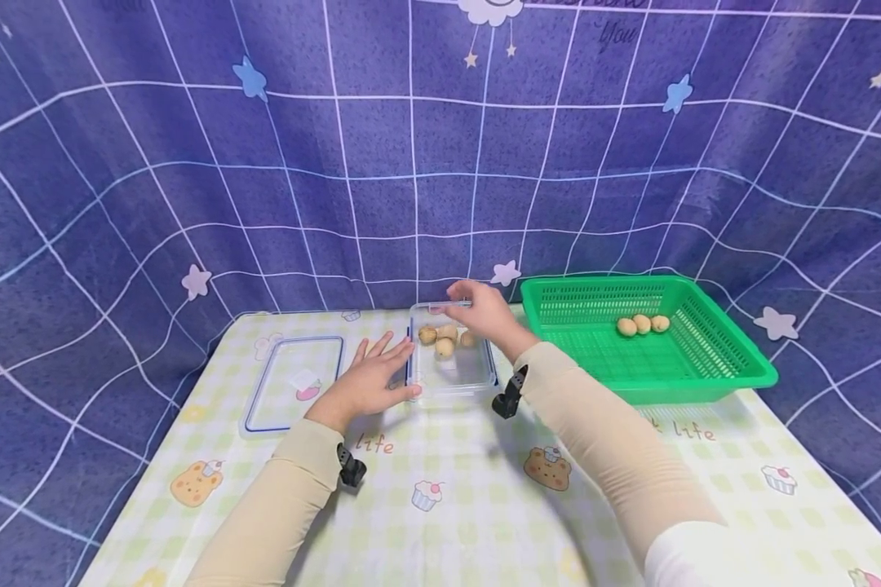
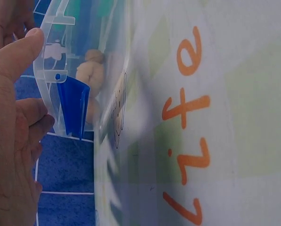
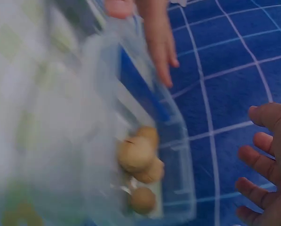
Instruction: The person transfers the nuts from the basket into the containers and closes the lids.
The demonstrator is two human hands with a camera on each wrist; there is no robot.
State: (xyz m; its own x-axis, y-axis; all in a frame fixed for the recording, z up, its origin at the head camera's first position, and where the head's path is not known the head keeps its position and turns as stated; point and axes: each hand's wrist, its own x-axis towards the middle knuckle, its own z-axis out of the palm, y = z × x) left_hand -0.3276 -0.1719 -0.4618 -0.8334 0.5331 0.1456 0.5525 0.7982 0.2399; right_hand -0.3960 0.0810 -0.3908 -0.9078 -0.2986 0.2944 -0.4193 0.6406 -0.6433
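A clear plastic container (image 1: 455,379) with blue side latches sits near the table's back edge. Several round tan nuts (image 1: 444,347), walnuts by their look, lie inside it. My left hand (image 1: 370,381) has its fingers spread against the container's left side, thumb at the front corner, beside a blue latch (image 2: 74,106) hanging down. Over the back right of the container hovers my right hand (image 1: 488,316), fingers loosely bent. In the right wrist view, its fingers (image 3: 260,160) hold nothing and stand apart from the nuts (image 3: 138,155).
To the right stands a green slotted basket (image 1: 587,350) with three more walnuts (image 1: 642,324) in it. A clear lid with a blue seal (image 1: 282,383) lies flat at the left. A patterned cloth covers the table (image 1: 470,538), and a blue curtain (image 1: 440,204) hangs behind.
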